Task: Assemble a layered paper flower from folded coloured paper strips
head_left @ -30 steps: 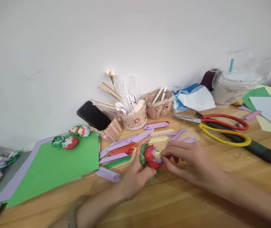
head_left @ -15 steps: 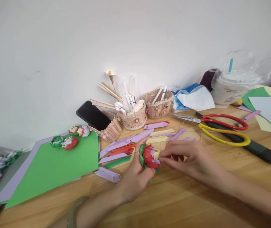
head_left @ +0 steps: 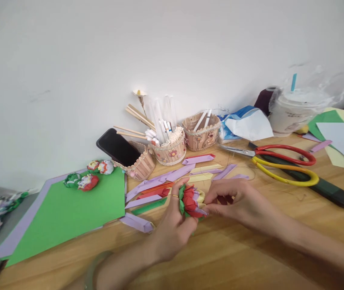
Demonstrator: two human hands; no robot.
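A layered paper flower (head_left: 190, 201), with green, red, purple and yellow petals, is gripped by my left hand (head_left: 176, 225) between thumb and fingers. Its yellow centre faces right. My right hand (head_left: 230, 200) pinches at that yellow and purple side, thumb and forefinger pressed together on the petals. The fingertips hide part of the centre. Folded paper strips (head_left: 150, 186) in purple, red, yellow and green lie just behind my hands on the wooden table (head_left: 220, 257).
Green paper sheets (head_left: 78, 213) at left carry several small paper flowers (head_left: 89, 182). A phone (head_left: 118, 146) leans in one of the craft-stick holders (head_left: 168, 153). Red-and-yellow-handled scissors (head_left: 283, 161) lie over a black-handled tool (head_left: 337, 191). A lidded plastic cup (head_left: 295, 108) stands at back right.
The paper flower has turned a little in my left hand, showing more yellow and purple. My right fingers have shifted slightly along its petals. The things on the table have stayed put.
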